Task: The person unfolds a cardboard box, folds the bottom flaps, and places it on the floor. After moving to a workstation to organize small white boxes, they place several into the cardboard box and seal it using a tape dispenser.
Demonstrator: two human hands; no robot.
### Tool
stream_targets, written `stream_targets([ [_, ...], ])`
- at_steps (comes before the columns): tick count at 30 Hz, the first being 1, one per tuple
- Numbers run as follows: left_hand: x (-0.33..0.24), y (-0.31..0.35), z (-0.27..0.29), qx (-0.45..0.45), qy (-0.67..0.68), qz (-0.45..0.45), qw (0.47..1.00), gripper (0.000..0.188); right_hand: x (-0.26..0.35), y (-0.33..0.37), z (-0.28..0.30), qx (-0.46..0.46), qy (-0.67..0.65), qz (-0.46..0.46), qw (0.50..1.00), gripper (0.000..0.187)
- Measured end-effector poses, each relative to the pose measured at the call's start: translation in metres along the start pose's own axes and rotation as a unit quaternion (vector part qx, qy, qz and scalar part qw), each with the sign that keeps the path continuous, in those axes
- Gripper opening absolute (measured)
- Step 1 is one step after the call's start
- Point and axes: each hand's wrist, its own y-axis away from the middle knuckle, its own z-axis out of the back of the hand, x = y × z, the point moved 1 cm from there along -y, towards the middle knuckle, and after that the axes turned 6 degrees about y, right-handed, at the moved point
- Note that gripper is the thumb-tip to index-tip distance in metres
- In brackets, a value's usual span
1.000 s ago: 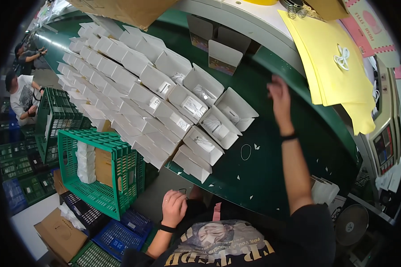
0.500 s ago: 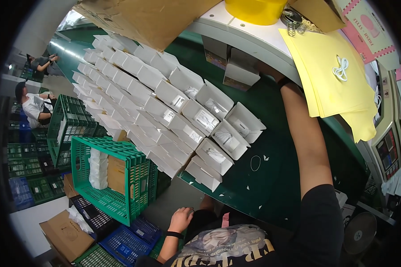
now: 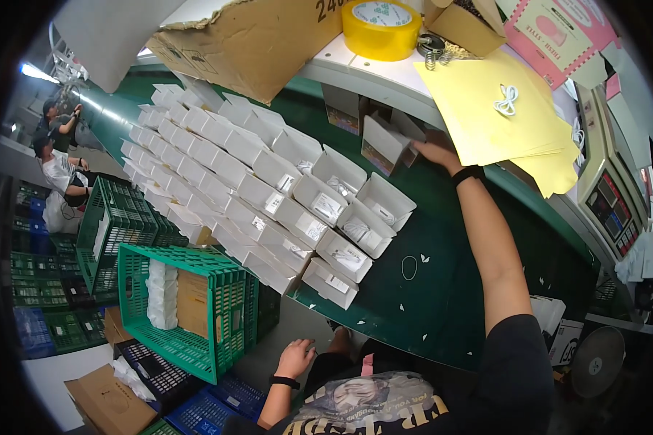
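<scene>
Right hand: Arm outstretched, the worker's right hand (image 3: pixel 437 152) meets the side of an upright open box (image 3: pixel 382 141); from where I stand, I cannot tell whether the fingers grip it or merely touch.
Open box: It stands on the green table (image 3: pixel 442 312) beside the overhang of a pale shelf (image 3: pixel 386 90), apart from the main rows.
Left hand: Near the lap, the left hand (image 3: pixel 296 358) is loosely curled, released and well away from the boxes.
White boxes: Rows of open white boxes (image 3: pixel 254 190) crowd the table, several of the nearest holding white cables (image 3: pixel 356 230).
Tabletop: A thin pale loop (image 3: pixel 409 268) lies among white scraps, right of the rows.
Shelf: A yellow tape roll (image 3: pixel 382 35) sits near yellow sheets (image 3: pixel 471 130) topped by a coiled white cord (image 3: pixel 506 101).
Crate: A green crate (image 3: pixel 212 326) beside the table holds brown cardboard (image 3: pixel 193 308).
</scene>
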Motion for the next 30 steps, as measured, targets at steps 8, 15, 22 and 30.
stream_targets([
  [8, -0.003, 0.010, 0.003, -0.001, 0.013, -0.004, 1.000, 0.027, -0.015, 0.073, 0.028, -0.107, 0.012, 0.054, 0.993, 0.048],
  [15, -0.015, -0.015, 0.006, -0.008, 0.056, -0.070, 0.996, 0.026, 0.016, 0.311, 0.073, -0.073, -0.068, -0.018, 0.995, 0.025],
  [22, -0.040, -0.043, 0.006, -0.009, 0.174, -0.092, 0.980, 0.043, 0.144, 0.479, 0.043, 0.023, -0.162, 0.068, 0.984, 0.015],
  [30, -0.031, -0.025, 0.028, -0.098, 0.137, -0.279, 0.945, 0.079, 0.248, 0.452, 0.019, 0.090, -0.203, 0.265, 0.938, 0.023],
])
